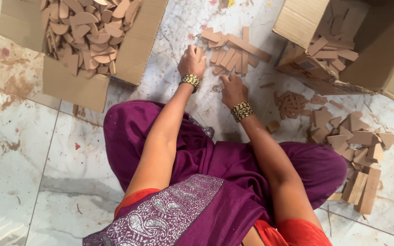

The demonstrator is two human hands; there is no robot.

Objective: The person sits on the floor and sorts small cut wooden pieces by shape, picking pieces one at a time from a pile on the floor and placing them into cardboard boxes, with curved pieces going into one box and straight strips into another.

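While the person sits on the white marbled stone floor in purple cloth, the loose pile of flat brown wooden strips lying ahead of the knees serves as the landmark. Far to the left of that pile stands an open brown cardboard box, flaps spread, filled with curved, half-moon wooden pieces. At the pile's left edge rests the left hand, knuckles up and fingers curled down against the floor and the nearest strips; whether it grips a strip cannot be told. Just below the pile, the right hand lies fingers forward, its tips touching the pile's lower strips, not visibly closed on any. Both wrists carry gold beaded bangles, and the two hands sit near each other without touching. To the lower right of the pile lies a scatter of small brown wooden offcuts, and beyond it a heap of angular, house-shaped wooden pieces. Right of the pile, a second open cardboard box is tipped on its side, with more flat strips inside.
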